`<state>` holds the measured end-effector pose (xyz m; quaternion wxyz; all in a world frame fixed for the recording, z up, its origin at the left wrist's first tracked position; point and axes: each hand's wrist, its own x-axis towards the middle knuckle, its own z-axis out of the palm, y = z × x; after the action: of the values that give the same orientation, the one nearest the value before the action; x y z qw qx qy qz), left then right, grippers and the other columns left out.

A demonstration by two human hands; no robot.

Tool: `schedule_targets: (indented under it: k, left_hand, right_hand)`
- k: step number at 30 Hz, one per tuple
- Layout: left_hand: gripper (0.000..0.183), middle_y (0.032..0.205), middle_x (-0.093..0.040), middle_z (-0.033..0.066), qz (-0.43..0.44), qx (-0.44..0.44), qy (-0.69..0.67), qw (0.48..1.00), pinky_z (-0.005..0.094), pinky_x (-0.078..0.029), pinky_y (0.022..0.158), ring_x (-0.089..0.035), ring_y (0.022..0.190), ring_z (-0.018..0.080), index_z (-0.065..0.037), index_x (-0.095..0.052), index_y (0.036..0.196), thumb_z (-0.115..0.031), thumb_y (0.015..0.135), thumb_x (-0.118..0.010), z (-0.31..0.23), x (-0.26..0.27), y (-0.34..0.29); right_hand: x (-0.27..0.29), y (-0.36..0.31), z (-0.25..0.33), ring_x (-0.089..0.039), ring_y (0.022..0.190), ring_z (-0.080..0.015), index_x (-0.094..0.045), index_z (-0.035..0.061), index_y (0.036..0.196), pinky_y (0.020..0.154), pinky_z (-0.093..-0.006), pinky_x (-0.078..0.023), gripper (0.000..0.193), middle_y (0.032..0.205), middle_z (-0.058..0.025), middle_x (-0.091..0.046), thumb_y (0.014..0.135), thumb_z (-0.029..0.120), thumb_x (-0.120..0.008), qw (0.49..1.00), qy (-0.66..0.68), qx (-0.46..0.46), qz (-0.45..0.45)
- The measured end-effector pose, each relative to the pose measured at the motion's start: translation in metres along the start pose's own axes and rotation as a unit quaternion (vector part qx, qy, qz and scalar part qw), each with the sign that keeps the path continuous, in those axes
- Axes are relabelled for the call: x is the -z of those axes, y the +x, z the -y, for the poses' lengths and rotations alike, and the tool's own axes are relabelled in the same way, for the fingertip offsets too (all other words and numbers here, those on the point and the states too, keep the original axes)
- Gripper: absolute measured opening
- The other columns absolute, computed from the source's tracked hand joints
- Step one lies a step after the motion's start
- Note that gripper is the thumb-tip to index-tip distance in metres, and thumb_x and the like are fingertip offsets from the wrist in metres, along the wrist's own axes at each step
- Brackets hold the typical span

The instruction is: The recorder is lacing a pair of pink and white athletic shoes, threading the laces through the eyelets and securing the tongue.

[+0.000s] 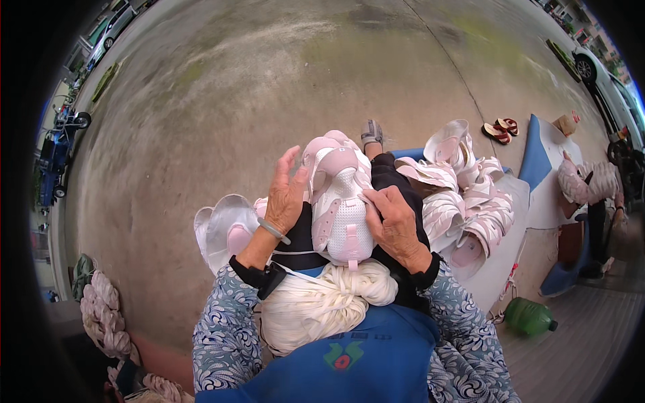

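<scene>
A pink and white mesh shoe upper (342, 218) lies on my lap with its heel loop toward me, and more pink uppers show just beyond it. My right hand (396, 225) grips its right edge with curled fingers. On the other side, my left hand (286, 198) is raised beside the upper, fingers stretched and apart, holding nothing I can see. A thick bundle of white shoelaces (316, 312) rests on my lap against the blue apron (376, 356). One lace runs from the bundle near my left wrist.
To the right, a pile of pink and white uppers (463, 201) sits on a pale sheet (500, 262); more uppers (232, 228) lie left of my lap. A green bottle (529, 316) and sandals (500, 130) are on the ground. Another person handles stacked uppers (588, 183) at the far right.
</scene>
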<state>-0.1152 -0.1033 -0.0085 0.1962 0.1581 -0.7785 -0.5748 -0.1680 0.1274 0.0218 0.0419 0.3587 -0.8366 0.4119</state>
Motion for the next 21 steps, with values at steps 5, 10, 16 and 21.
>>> schedule_targets:
  k: [5, 10, 16, 21]
  left_hand:
    - [0.082, 0.129, -0.056, 0.0208, 0.118, 0.063, 0.081, 0.988, 0.0396, -0.039, 0.104, -0.053, 0.12, 0.0311, 0.0, -0.038, 0.14, -0.046, 0.081, -0.072, -0.046, -0.002, -0.008]
    - [0.05, 0.098, -0.068, 0.0139, 0.159, 0.079, 0.034, 0.984, 0.0351, -0.05, 0.081, -0.063, 0.089, 0.0228, 0.002, -0.066, 0.108, -0.04, 0.082, -0.073, -0.018, -0.011, 0.005]
    - [0.035, 0.082, -0.068, 0.0179, -0.034, 0.132, 0.017, 0.991, 0.0396, -0.05, 0.073, -0.064, 0.076, 0.0319, 0.002, -0.065, 0.096, -0.03, 0.083, -0.067, 0.0, -0.03, -0.008]
    - [0.035, 0.084, -0.066, 0.0224, -0.113, 0.126, 0.081, 0.982, 0.0421, -0.048, 0.074, -0.064, 0.081, 0.0343, 0.003, -0.061, 0.091, -0.031, 0.084, -0.064, -0.005, -0.044, -0.02]
  right_hand:
    - [0.009, 0.006, -0.013, -0.06, 0.088, -0.0264, -0.058, 0.001, 0.122, 0.078, -0.0325, -0.051, 0.047, 0.107, -0.0164, -0.056, 0.079, 0.017, -0.068, 0.976, 0.174, -0.104, 0.084]
    - [0.011, 0.004, -0.011, -0.054, 0.103, -0.0347, -0.048, -0.0018, 0.132, 0.093, -0.0402, -0.045, 0.066, 0.116, -0.0203, -0.054, 0.078, 0.027, -0.074, 0.977, 0.14, -0.077, 0.139]
    - [-0.003, -0.007, 0.006, -0.05, 0.11, -0.0365, -0.05, 0.0048, 0.133, 0.096, -0.0403, -0.043, 0.065, 0.124, -0.0202, -0.05, 0.08, 0.031, -0.075, 0.996, -0.006, 0.016, 0.085]
    - [-0.008, -0.016, 0.001, -0.05, 0.113, -0.0367, -0.055, 0.0128, 0.131, 0.096, -0.042, -0.043, 0.056, 0.128, -0.0203, -0.049, 0.081, 0.026, -0.074, 0.993, -0.037, 0.079, 0.085]
